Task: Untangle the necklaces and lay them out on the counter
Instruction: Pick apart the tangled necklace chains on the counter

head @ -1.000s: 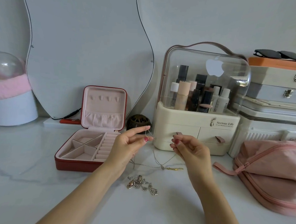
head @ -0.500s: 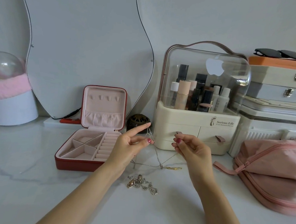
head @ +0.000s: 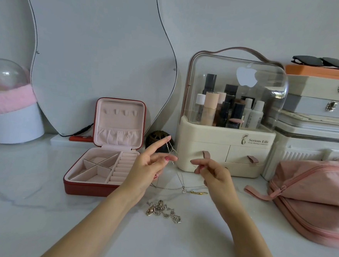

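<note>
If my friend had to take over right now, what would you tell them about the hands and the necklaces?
Left hand: thin silver chain draped over its raised forefinger.
Right hand: fingers curled, seemingly pinching the same chain's other end; too fine to be sure.
The chain sags to the counter, near a gold piece.
Tangled pile lies in front, untouched.
Done: nothing laid out straight.
Left: free this chain, then the pile.

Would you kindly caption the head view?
Both hands, left and right, lift a thin chain above tangled necklaces.
</note>
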